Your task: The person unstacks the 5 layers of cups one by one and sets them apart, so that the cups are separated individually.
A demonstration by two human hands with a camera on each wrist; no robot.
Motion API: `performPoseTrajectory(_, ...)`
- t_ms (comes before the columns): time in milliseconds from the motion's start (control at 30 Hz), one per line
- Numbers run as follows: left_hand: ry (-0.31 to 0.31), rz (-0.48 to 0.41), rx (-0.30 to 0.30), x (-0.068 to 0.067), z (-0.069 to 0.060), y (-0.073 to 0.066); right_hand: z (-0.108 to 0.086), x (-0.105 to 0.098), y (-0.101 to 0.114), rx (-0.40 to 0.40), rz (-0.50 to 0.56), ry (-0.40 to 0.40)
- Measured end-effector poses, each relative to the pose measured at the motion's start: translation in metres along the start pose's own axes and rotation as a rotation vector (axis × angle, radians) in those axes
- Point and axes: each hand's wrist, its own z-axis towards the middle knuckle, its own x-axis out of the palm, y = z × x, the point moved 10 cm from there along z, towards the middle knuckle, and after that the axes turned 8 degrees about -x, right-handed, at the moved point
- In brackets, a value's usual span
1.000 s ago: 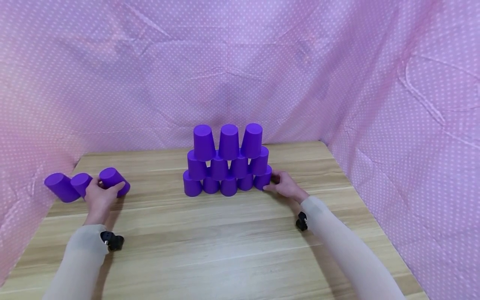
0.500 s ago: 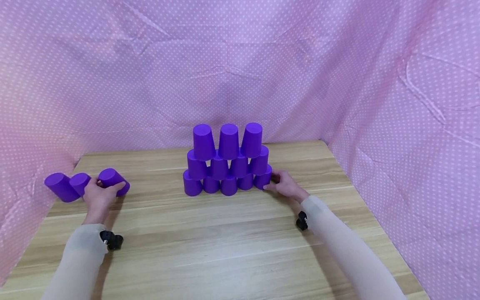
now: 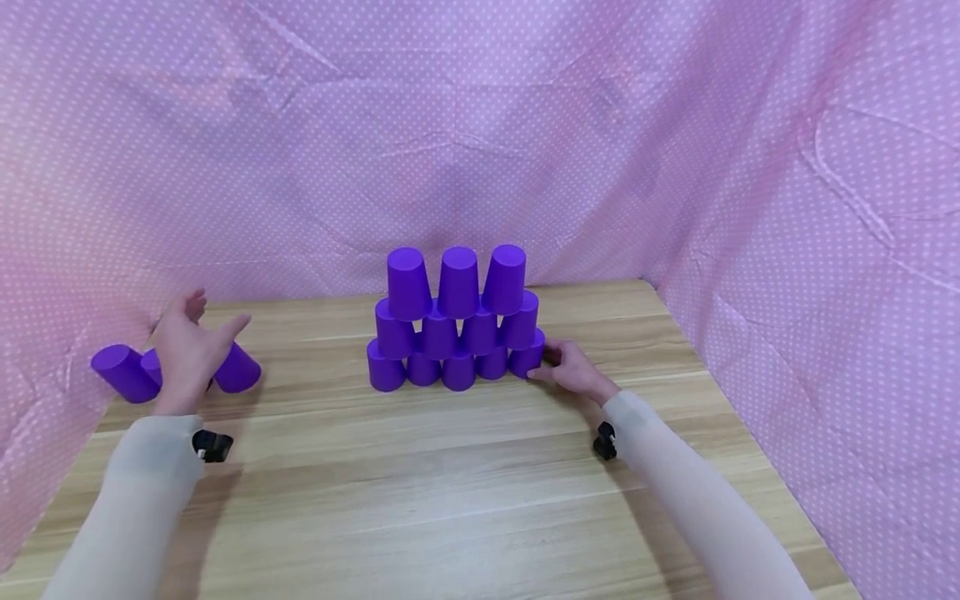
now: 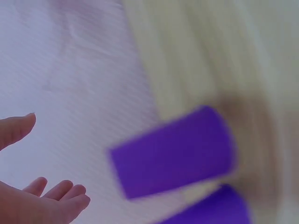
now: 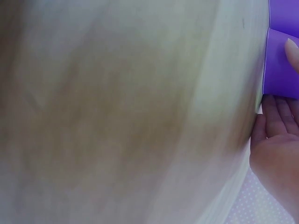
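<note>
Head view: right hand holds an upside-down purple cup.

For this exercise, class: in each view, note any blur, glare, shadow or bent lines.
Head view: mostly crisp, with pale sheen on the table and soft shadows alongside the left sleeve and right sleeve; left wrist view: purple cups smeared, left hand clearer; right wrist view: table blurred, its edge bowed, right hand sharper.
</note>
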Motion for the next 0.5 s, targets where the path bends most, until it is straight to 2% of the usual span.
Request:
performPoseTrajectory(167,0.008,-0.08,0.142,0.016,-0.019,-0.051,0.0,-0.001,0.0,0.0,-0.004,-0.002)
performPoseTrajectory(233,0.042,-0.115,0.19,0.025,-0.028,-0.069,0.0,0.0,-0.002,0.008,-0.002,0.003)
performPoseTrajectory(367,0.17,-0.182,0.243,0.049,-0.045,-0.099,0.0,0.0,-0.004,0.015,0.007,0.002)
performPoseTrajectory(500,0.327,-0.151,0.285,0.075,-0.062,-0.121,0.001,0.001,-0.001,0.001,0.022,0.007)
